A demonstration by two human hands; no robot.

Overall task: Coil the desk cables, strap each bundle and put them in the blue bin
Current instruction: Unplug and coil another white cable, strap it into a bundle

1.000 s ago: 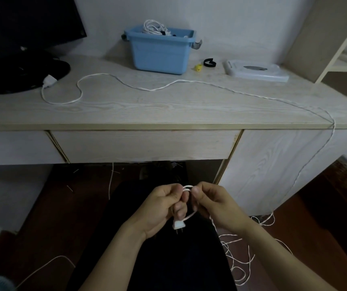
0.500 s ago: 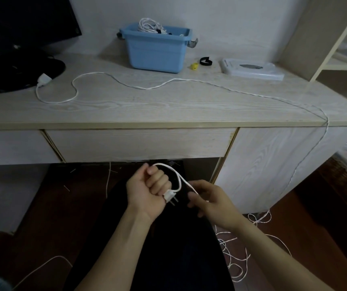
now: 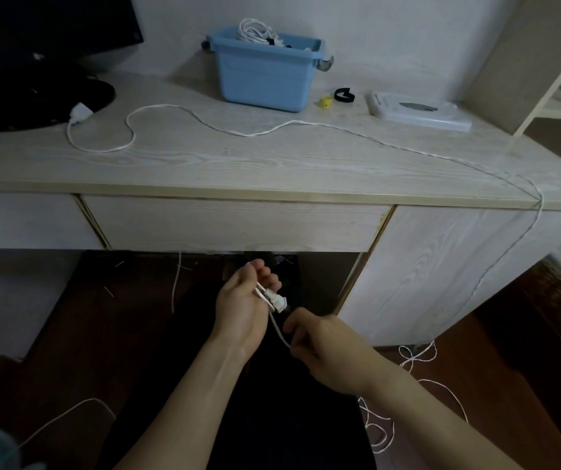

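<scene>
Below the worktop's (image 3: 238,171) front edge, the left hand (image 3: 243,305) curls its fingers round the plug end (image 3: 277,301) of the white cable (image 3: 272,130), and just beside it the right hand (image 3: 323,347) pinches the same cable a short way down from the plug. From the hands the cable drops to loose loops on the floor, climbs the worktop's right edge and runs across it to a white adapter (image 3: 80,113) near the monitor base. The blue bin (image 3: 265,76), holding a coiled white bundle, stands at the back of the worktop, well apart from both hands.

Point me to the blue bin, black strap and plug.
blue bin (image 3: 265,81), head view, front wall.
black strap (image 3: 344,95), head view, on its loop.
plug (image 3: 277,301), head view, white body at left hand.
</scene>
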